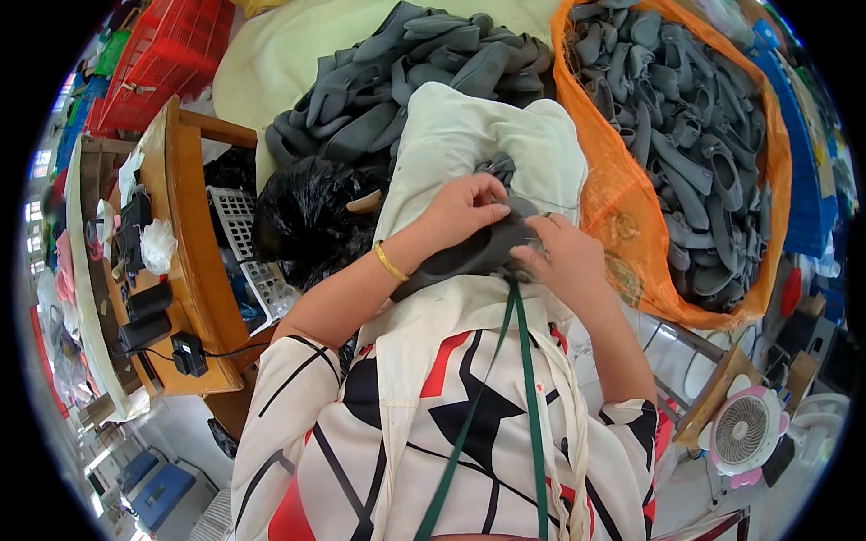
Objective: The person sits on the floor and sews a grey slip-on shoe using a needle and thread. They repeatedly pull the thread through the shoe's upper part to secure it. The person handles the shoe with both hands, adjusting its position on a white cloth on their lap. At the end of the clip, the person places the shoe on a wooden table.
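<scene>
white cloth (451,126), grey shoe (462,256) atop, left hand (460,212) pinching it, right hand (570,257) half curled

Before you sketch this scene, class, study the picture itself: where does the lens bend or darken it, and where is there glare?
In the head view, black fills the corners and the pale board at left looks bowed; also in the head view, patches at the left rim wash out white, the black plastic bag glints, and the dark grey shoe shows little surface detail.

Shoe (462,256) on cloth (442,135) | shoe pile (442,59) fwd | sack (622,230) fwd-R | desk (191,261) L
</scene>
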Demonstrator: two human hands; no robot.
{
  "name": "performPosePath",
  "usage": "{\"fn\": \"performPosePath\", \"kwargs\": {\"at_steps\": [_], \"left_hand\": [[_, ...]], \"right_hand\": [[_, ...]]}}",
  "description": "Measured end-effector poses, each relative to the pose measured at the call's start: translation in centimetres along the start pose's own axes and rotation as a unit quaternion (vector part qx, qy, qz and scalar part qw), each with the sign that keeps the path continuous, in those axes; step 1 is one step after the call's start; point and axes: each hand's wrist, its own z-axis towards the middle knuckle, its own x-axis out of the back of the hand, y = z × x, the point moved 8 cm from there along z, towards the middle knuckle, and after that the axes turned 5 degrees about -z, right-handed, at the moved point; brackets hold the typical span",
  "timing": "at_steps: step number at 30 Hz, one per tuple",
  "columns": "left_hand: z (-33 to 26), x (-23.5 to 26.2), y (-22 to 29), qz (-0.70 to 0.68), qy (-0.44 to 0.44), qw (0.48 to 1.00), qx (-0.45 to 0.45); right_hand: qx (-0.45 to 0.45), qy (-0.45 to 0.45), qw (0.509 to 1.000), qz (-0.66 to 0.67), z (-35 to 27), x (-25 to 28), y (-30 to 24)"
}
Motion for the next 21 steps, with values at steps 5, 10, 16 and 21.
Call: {"fn": "performPosePath", "kwargs": {"at_steps": [5,10,16,21], "left_hand": [[-3.4,-2.6,4.1,0.278,-0.098,0.952,-0.084],[-4.4,-1.4,2.0,0.269,-0.081,0.950,0.136],[-4.5,-2.4,-2.1,0.048,-0.037,0.988,0.140],[-5.7,-4.2,2.9,0.086,-0.085,0.990,0.080]], "right_hand": [[-0.022,-0.010,0.999,0.046,-1.7,-3.3,3.2],[-0.010,0.025,0.999,0.040,-3.9,-3.7,4.9],[-0.269,0.050,0.823,0.498,-5.8,-2.1,9.7],[-0.211,0.166,0.822,0.503,-5.6,-0.8,10.2]]}}
